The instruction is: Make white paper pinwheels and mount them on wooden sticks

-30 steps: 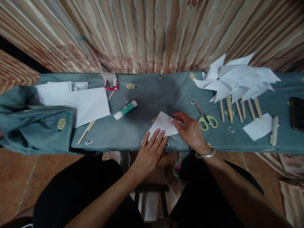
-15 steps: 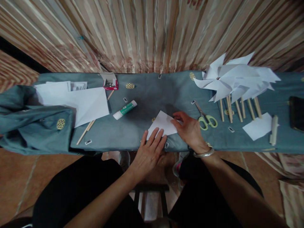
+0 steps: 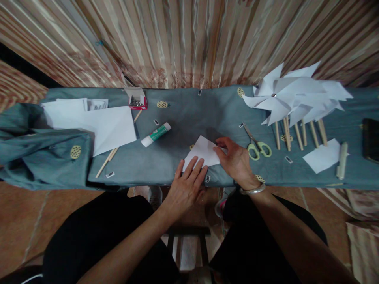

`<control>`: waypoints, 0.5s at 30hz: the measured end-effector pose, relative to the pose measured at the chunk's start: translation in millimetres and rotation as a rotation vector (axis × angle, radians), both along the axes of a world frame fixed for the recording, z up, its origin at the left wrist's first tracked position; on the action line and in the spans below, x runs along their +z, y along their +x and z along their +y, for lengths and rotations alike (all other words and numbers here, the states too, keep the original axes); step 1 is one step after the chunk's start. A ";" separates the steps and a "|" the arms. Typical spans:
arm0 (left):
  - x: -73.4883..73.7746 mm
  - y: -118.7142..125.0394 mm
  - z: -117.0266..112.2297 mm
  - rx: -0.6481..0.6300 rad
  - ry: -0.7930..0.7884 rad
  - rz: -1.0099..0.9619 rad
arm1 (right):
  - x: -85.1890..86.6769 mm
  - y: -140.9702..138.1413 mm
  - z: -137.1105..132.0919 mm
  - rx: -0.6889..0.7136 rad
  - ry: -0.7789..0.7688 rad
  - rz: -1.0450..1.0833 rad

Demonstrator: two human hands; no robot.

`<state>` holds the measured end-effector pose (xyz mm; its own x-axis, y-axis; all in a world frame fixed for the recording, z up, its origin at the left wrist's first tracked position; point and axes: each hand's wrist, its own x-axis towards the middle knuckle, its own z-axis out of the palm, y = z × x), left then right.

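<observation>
A folded piece of white paper (image 3: 203,152) lies near the front edge of the cloth-covered table. My left hand (image 3: 186,183) rests on its lower left part, fingers stretched out and a little apart. At the paper's right corner, my right hand (image 3: 235,159) has thumb and forefinger closed on the edge. A silver bangle circles the right wrist. Green-handled scissors (image 3: 258,146) lie just right of that hand, points away from me. To the left of the paper is a green and white glue stick (image 3: 156,134).
Several white paper pinwheels (image 3: 293,96) on wooden sticks lie at the right, near a paper piece (image 3: 321,157), a pale marker (image 3: 342,159) and a dark phone-like object (image 3: 370,140). At left are paper sheets (image 3: 114,128), wooden sticks (image 3: 103,165) and a small red box (image 3: 137,101) of metal pieces.
The view has shifted very slightly. Both hands stay in nearly the same places on the folded paper, and nothing has been picked up or let go.
</observation>
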<state>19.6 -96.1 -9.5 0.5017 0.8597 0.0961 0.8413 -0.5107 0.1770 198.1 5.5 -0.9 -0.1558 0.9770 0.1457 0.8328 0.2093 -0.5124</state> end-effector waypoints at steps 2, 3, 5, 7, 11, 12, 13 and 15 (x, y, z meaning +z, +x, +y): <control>-0.8 -0.6 0.2 -0.010 0.010 0.006 | 1.1 0.1 -1.2 0.019 0.015 -0.006; -1.3 -0.9 0.1 -0.013 0.014 0.012 | 2.4 0.2 -2.4 0.033 0.024 -0.018; -2.1 -1.6 -0.3 -0.015 0.017 0.031 | 5.7 0.7 -6.8 0.081 0.056 -0.065; -2.5 -1.7 -0.7 -0.013 0.014 0.049 | 7.9 1.3 -14.3 0.134 0.116 -0.125; -1.6 0.5 0.1 -0.017 0.010 0.067 | 2.6 3.6 -32.8 0.170 0.215 -0.186; -1.3 1.0 0.5 -0.017 0.006 0.068 | -0.5 5.3 -36.2 0.155 0.217 -0.184; -0.9 1.1 0.8 -0.016 -0.001 0.066 | -3.8 8.0 -38.7 0.134 0.213 -0.177; -0.2 -1.5 0.1 -0.018 -0.015 0.056 | -9.6 16.7 -40.3 0.094 0.192 -0.161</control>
<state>18.2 -96.0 -9.7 0.5212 0.8517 0.0548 0.8409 -0.5234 0.1373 214.8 -34.8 -10.5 -0.2810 0.9140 0.2927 0.8729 0.3702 -0.3180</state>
